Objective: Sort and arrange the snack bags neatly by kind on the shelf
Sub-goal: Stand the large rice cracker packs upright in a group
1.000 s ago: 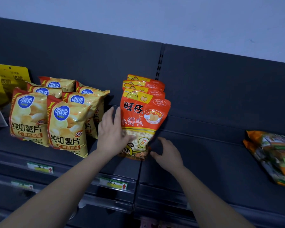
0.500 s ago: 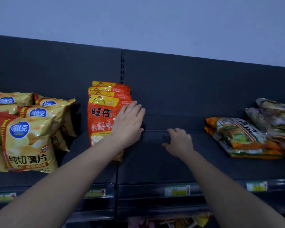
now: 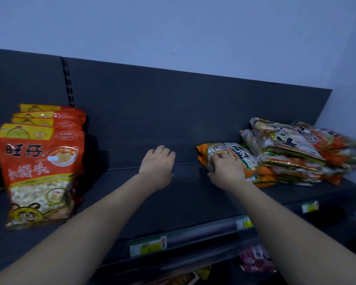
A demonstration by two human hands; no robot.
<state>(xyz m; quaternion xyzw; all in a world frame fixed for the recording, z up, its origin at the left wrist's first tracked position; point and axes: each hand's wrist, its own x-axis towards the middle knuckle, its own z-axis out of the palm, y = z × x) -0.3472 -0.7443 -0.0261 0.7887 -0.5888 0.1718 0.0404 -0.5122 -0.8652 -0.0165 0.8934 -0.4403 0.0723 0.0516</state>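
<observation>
Both hands have left the red bags and moved right along the shelf in the last half second. The left hand (image 3: 157, 165) was flat against the front red bag and the right hand (image 3: 226, 169) lay on bare shelf; now the right one has reached the pile that was well clear of it.

The shelf (image 3: 173, 204) fills the lower view, a dark board with a long bare stretch through its middle. Behind it at twelve o'clock is a dark back panel (image 3: 173, 112). At three o'clock lies the pile of bags (image 3: 292, 149): orange, white and green packs lying flat and crisscross, their kinds hard to tell apart in the blur. At nine o'clock the red bags (image 3: 41, 171) stand upright in one file, front to back, all of one kind.

The front bag (image 3: 237, 152) of the pile juts toward the middle. The right hand grips it, fingers curled over its top and thumb at its near edge. The left hand sits at the centre, well apart from both groups, palm down with loosely bent fingers on the low step at the back of the shelf, holding nothing. Small price tags (image 3: 148, 244) dot the rail at six o'clock.

By my reckoning the red row is done and the task is about midway. The heap at three o'clock has yet to be split by kind and stood up in the bare stretch, beginning with the bag in hand
</observation>
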